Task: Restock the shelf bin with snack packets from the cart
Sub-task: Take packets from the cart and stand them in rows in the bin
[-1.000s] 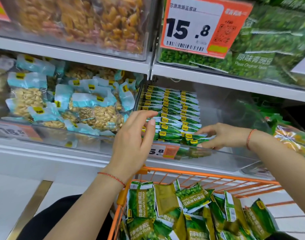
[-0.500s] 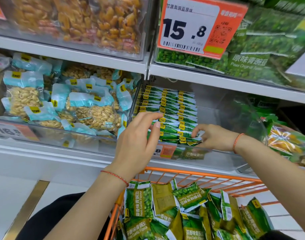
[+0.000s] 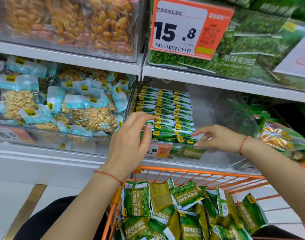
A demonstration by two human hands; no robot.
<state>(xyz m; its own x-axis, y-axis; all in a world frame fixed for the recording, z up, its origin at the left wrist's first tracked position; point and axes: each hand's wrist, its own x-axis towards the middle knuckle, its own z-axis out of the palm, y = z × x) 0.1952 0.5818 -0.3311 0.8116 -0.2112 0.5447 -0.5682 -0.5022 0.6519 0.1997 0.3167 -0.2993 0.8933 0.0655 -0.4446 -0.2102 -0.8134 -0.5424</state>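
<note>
From my head camera, I take the clear shelf bin [image 3: 217, 158] as my landmark: inside it the green snack packets [image 3: 165, 116] stand in three tidy rows filling its left part, while its right part is bare. My left hand [image 3: 131, 141] hovers at the bin's front left, fingers loosely curved and holding nothing, their tips just by the nearest packets of the left row. My right hand [image 3: 215, 137] reaches over the bin's front wall from the right, fingers extended against the front packets of the right-hand row; I cannot tell whether it pinches one or only nudges them into line. Below the bin, the orange cart [image 3: 200, 174] holds a loose heap of the same green pea packets [image 3: 165, 205], lying every way. I judge these to be light, small and crinkly, with slick film that slides easily, so a row could topple if pushed carelessly. The peas inside may crush, so I would take a few by their flat sealed edges, thumb on one face, and stand them upright behind the front wall. To the left of the bin lie pale blue peanut packs [image 3: 89, 113].
</note>
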